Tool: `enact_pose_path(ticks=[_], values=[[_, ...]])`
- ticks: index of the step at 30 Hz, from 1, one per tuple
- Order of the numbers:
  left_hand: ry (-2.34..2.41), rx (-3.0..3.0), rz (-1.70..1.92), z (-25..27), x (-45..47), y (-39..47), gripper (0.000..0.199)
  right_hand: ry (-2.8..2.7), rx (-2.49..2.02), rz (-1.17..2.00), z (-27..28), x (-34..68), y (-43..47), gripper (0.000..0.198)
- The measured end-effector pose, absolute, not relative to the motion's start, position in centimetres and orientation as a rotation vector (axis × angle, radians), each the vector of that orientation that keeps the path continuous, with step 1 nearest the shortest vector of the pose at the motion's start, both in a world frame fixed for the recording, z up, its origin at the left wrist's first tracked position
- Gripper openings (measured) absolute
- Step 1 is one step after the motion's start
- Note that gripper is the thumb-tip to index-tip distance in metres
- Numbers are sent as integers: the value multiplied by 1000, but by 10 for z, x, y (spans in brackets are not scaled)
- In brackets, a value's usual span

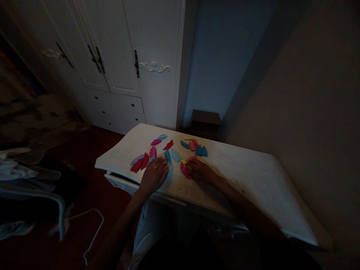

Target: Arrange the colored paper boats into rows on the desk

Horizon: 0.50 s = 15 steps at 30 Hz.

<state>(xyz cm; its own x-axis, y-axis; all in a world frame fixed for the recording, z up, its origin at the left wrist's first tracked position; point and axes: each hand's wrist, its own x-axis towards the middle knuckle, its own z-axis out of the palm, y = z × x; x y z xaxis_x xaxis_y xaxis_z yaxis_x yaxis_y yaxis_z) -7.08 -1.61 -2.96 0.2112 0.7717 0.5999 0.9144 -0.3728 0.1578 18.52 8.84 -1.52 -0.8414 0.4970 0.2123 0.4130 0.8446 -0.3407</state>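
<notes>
Okay, so nearest me pale trousers (147, 228) are poking under a white table (242, 168) with a scuffed, blotchy top. Its drawer front (120, 182) is sticking out at the near left.

The left hand (155, 171), wearing a ring (155, 167), is resting palm-down over some folded, paper-looking pieces; can't tell if it's gripping any. A pale teal piece (170, 171) is lying just right of it, and pointed, leaf-shaped red pieces (137, 165) are sitting to its left.

The right hand (198, 170) is bending its fingers by a small yellow piece (183, 161), over a flat magenta piece (184, 171). Looks like contact, but I can't tell whether it's pinching.

Farther back, creased blue pieces (204, 151) are clustering on the right, and a slim red piece (168, 144) is lying near the middle. Way behind, a panelled white wardrobe (159, 97) is showing off a raised scroll ornament (154, 67).
</notes>
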Motion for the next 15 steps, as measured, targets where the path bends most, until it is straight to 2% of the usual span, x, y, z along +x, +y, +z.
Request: enact_pose_path(ticks=[3,6,15], values=[[-1766,-2028,-940,-26,-91,-25,31,-2660,-733,414,-19,182,90,30],[-1982,-1851,-804,-25,-116,-31,43,-2581,-724,431,-24,181,91,36],[-2183,-1822,-490,-28,-127,-27,57,-2651,-520,357,-3,138,83,34]])
